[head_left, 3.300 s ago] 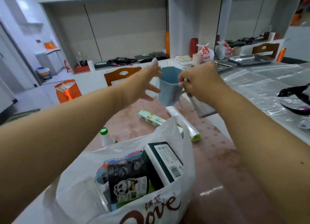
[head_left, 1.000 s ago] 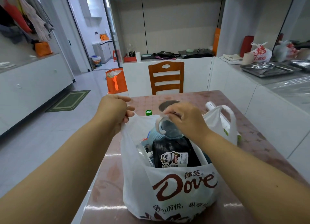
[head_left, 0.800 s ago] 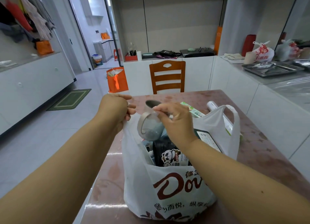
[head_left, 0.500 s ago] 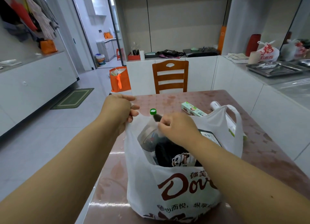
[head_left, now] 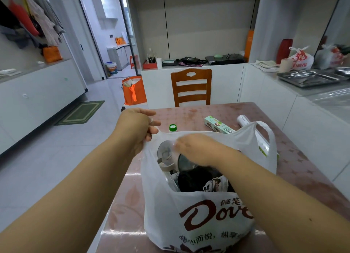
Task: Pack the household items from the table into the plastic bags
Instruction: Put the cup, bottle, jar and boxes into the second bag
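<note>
A white plastic bag (head_left: pixel 189 211) with brown "Dove" lettering stands on the pink table (head_left: pixel 191 111). My left hand (head_left: pixel 135 128) pinches the bag's left rim and holds it up. Inside the bag's mouth, my right hand (head_left: pixel 197 148) is curled over a grey-blue cup (head_left: pixel 165 155) that lies on its side, its base facing me. Under my wrist, a black pack with a panda picture (head_left: pixel 206 180) fills the bag. On the table behind the bag are a green-capped bottle (head_left: pixel 172 128), a green and white box (head_left: pixel 217 124) and a white roll (head_left: pixel 244 120), which is partly hidden.
A wooden chair (head_left: pixel 191 87) stands at the table's far end. An orange bag (head_left: pixel 133 90) sits on the floor to the left. A white counter on the right carries a metal tray (head_left: pixel 306 78) and tied bags. The table's left edge drops to tiled floor.
My right hand carried the cup from above the table down into the bag's mouth. My left hand took hold of the bag's left rim and keeps it raised.
</note>
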The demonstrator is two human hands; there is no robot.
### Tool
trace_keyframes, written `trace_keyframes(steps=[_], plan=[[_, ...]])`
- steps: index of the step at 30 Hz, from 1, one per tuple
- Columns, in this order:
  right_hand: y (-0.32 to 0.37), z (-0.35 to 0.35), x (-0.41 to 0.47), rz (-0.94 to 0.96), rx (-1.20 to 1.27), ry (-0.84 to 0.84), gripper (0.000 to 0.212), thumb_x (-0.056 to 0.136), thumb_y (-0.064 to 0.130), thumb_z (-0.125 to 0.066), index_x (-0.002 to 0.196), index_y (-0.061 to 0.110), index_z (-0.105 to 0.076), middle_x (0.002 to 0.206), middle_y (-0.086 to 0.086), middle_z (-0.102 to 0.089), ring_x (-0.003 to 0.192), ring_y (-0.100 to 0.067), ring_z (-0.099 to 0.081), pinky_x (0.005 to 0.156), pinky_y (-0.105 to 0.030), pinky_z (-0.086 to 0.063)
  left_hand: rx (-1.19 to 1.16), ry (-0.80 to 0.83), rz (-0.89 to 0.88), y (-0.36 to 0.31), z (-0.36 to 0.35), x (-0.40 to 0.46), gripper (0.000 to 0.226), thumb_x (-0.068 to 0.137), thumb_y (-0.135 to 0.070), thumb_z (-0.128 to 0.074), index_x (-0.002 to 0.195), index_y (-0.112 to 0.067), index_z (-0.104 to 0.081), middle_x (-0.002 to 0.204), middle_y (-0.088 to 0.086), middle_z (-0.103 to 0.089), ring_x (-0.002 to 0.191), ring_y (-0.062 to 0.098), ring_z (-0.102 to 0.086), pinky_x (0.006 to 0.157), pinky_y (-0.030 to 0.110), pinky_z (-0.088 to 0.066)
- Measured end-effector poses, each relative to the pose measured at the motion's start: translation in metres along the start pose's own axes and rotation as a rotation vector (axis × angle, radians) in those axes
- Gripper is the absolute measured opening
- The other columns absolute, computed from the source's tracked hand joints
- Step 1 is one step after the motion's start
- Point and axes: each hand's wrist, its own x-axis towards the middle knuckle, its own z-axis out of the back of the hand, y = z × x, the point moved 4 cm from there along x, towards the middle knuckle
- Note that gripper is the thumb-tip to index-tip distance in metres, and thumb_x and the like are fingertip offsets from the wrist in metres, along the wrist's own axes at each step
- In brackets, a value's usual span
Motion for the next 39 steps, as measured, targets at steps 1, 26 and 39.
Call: trace_keyframes(steps=[1,26,39], plan=[[-0.002,-0.013,0.001,-0.052,0.016,0.137,0.042,0.103,0.037,-0.032,0.135,0.018,-0.051,0.14,-0.005,-0.053,0.126,-0.026,-0.05,0.105,-0.037,-0.04,-0.002,0.001,0.003,0.0,0.0,0.0,0.027,0.095,0.007,-0.037,0.094,-0.007,-0.059,0.096,0.019,-0.068,0.03,0.007,-0.045,0.03,0.015,-0.036],[-0.086,-0.03,0.192,-0.203,-0.104,0.281,0.053,0.098,0.013,-0.045,0.149,0.017,-0.032,0.15,-0.01,-0.038,0.131,-0.031,-0.042,0.105,-0.04,-0.035,-0.236,0.156,0.054,0.016,-0.021,0.039,0.022,0.097,-0.014,-0.042,0.099,0.0,-0.06,0.093,0.025,-0.069,0.03,0.012,-0.045,0.029,0.017,-0.035],[-0.094,0.08,0.112,-0.227,0.423,-0.573,0.016,0.085,0.02,-0.067,0.101,0.017,-0.064,0.103,-0.003,-0.061,0.094,-0.026,-0.062,0.082,-0.041,-0.056,-0.223,0.1,0.063,0.01,-0.008,0.025,0.023,0.093,-0.015,-0.046,0.099,0.001,-0.061,0.104,0.026,-0.067,0.03,0.01,-0.047,0.032,0.014,-0.032]])
